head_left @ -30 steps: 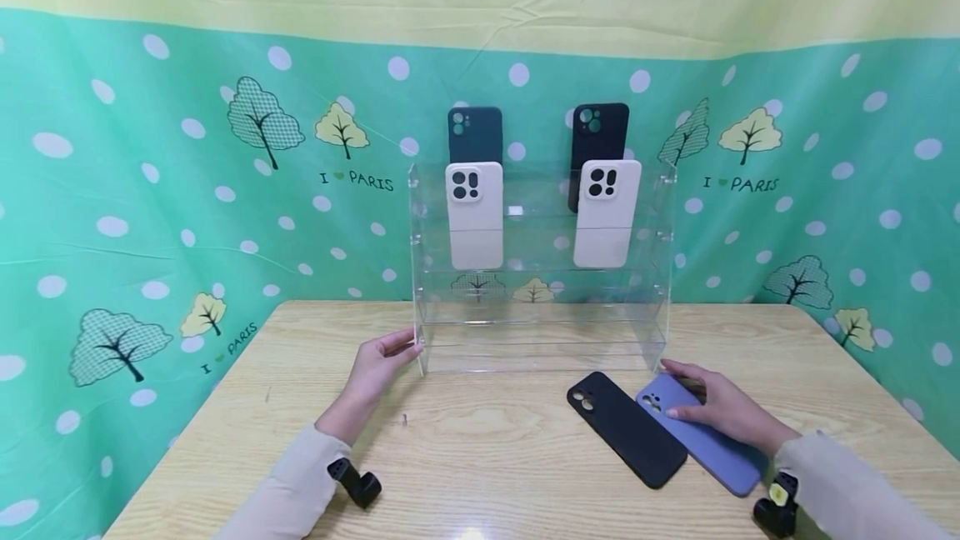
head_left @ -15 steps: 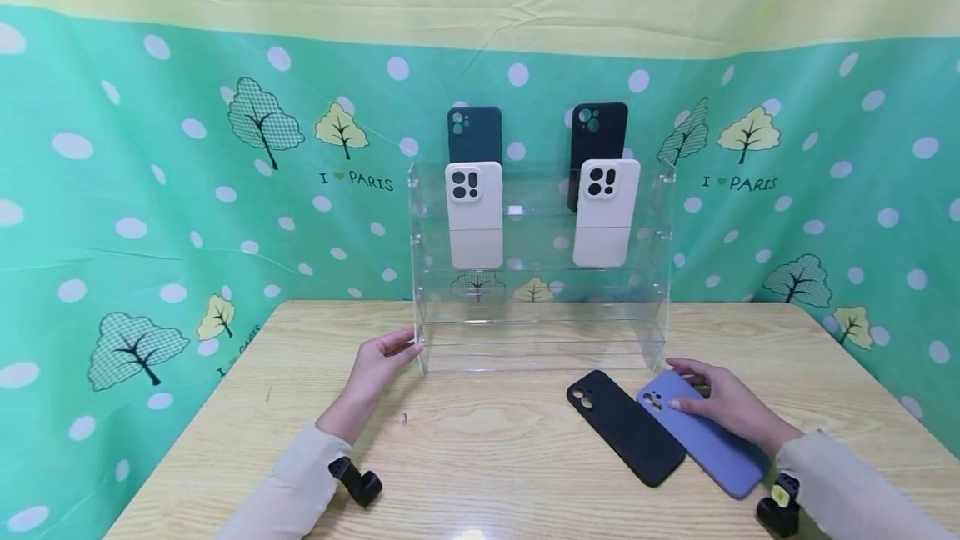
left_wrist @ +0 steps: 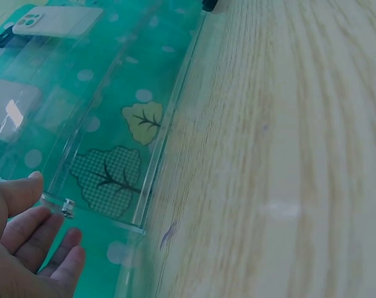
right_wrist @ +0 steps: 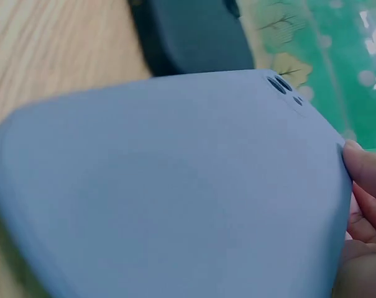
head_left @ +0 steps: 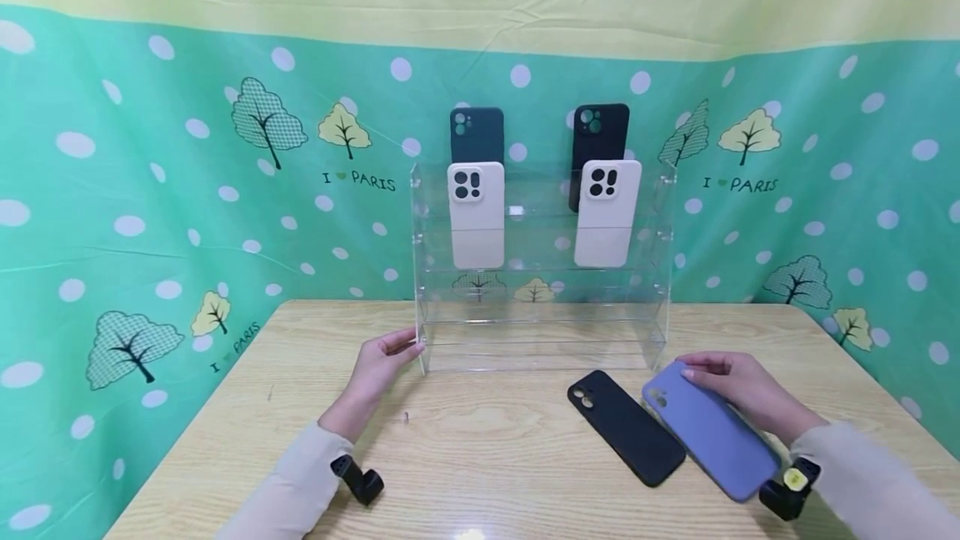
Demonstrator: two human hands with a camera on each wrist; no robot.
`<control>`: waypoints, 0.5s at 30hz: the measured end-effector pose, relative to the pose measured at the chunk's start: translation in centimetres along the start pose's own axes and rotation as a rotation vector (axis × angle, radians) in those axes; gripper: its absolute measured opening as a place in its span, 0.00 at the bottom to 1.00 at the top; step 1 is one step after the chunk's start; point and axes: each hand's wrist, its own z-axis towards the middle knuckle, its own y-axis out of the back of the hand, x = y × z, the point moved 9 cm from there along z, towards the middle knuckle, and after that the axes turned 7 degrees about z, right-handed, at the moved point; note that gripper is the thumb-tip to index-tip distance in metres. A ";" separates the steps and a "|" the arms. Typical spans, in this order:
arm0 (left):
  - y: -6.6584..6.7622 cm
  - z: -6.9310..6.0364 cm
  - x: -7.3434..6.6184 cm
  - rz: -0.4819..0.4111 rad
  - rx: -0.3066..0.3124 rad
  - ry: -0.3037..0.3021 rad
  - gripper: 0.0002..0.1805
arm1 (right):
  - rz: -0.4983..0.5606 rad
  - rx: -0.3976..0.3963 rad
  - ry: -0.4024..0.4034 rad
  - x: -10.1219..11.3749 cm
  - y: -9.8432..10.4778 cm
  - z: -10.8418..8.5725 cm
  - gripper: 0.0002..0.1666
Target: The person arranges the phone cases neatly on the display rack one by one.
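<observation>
My left hand holds the lower left side panel of a clear acrylic display stand, thumb on one face and fingers on the other in the left wrist view. A lavender-blue phone case is in my right hand, pinched by its upper right edge near the camera cutout. In the right wrist view that case fills much of the picture, tilted. Beside it a black phone case lies slantwise on the wooden table.
Two white phone cases stand on a middle tier of the stand. Behind them, higher up, are a dark teal case and a black case. A green dotted curtain hangs behind the table.
My right hand has shifted slightly to the right and now grips the lavender-blue case by its edge, lifting and tilting it. My left hand has stayed on the stand.
</observation>
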 end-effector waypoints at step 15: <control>0.0 0.0 0.0 0.019 -0.013 -0.005 0.21 | 0.139 0.008 0.076 6.0 1.6 -0.2 0.32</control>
